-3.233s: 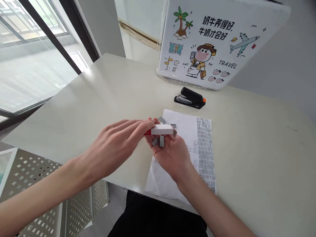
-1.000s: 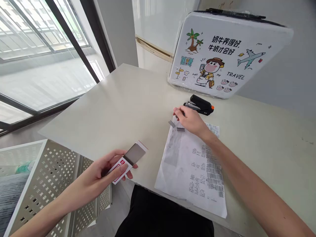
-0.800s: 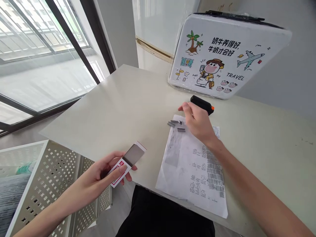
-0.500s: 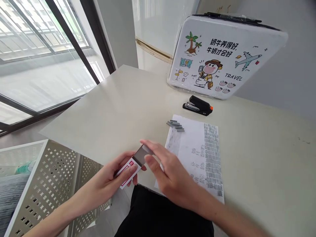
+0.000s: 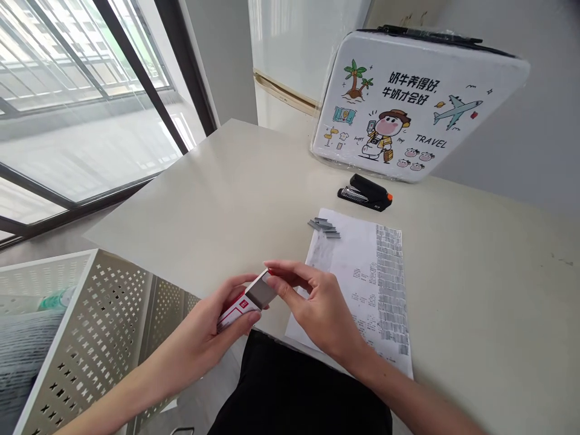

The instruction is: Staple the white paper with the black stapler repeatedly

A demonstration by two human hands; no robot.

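A small white and red staple box (image 5: 234,313) is gripped in my left hand (image 5: 226,311), thumb along its near side. Its grey inner part (image 5: 261,292) sticks out of the sleeve toward the right. The thumb and fingers of my right hand (image 5: 312,296) pinch the far end of that part. Several grey strips of staples (image 5: 325,226) lie in a loose pile on the upper left corner of a printed paper sheet (image 5: 347,260). Beyond the sheet a black stapler (image 5: 366,193) with an orange tip rests on the table, its top raised.
A white case with cartoon prints (image 5: 417,109) stands at the back of the pale table (image 5: 190,199). To the left, below the table edge, is a perforated basket (image 5: 90,338) holding a grey cloth (image 5: 27,356). A window (image 5: 90,109) lies beyond.
My right fingers have closed on the end of the grey inner part. Both hands have turned the box slightly, tipping its side into view. The stapler and staple strips have stayed put.
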